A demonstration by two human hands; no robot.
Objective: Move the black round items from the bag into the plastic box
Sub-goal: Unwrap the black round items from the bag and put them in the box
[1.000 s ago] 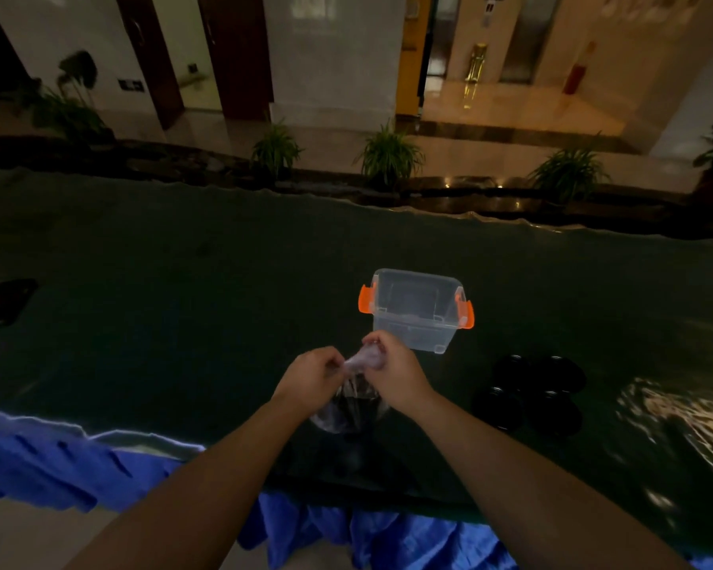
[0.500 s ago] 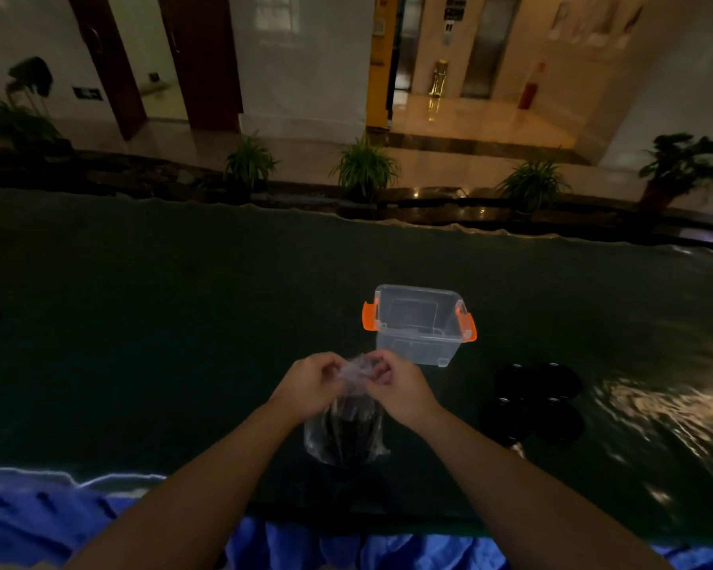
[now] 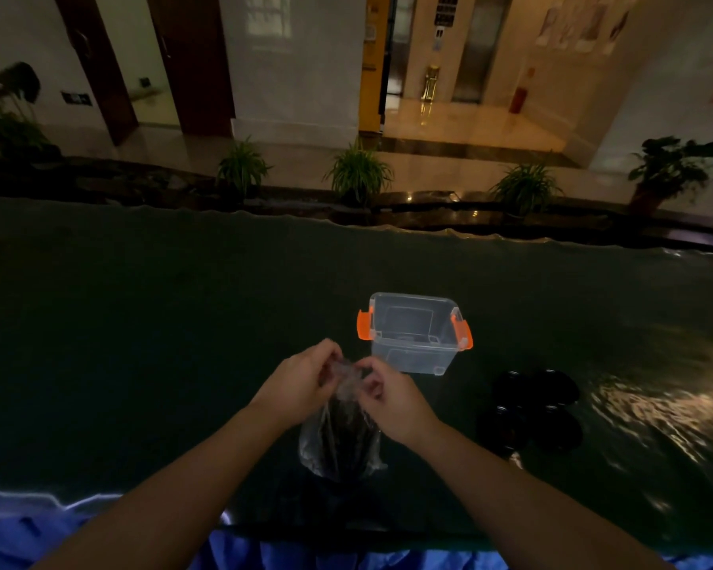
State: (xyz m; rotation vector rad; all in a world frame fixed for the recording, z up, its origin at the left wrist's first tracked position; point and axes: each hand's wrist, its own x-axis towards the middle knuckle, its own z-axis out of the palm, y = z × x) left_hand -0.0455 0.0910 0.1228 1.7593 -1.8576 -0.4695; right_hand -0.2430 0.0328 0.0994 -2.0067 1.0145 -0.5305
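Nearest the body: crinkly clear plastic bag (image 3: 338, 438) hanging straight down below the fingertips, long axis vertical, dark contents bunched in the bottom, presumably the black round items. Hard to say if the bottom touches the dark tabletop (image 3: 141, 343) or not.

Up at the twisted neck: left hand (image 3: 301, 384) and right hand (image 3: 387, 399) both pinched shut on the plastic, knuckle to knuckle, thumbs and forefingers clamped on the mouth. Looks like working it open, nothing out yet.

Just past the right hand's fingers, a bit to the right: clear rectangular plastic box with orange latches (image 3: 414, 333), lid off, seemingly empty. Right hand nearer, so probably an easy short reach forward.

Off to the right of the fingers: flat black round lids (image 3: 532, 409), loose on the table.
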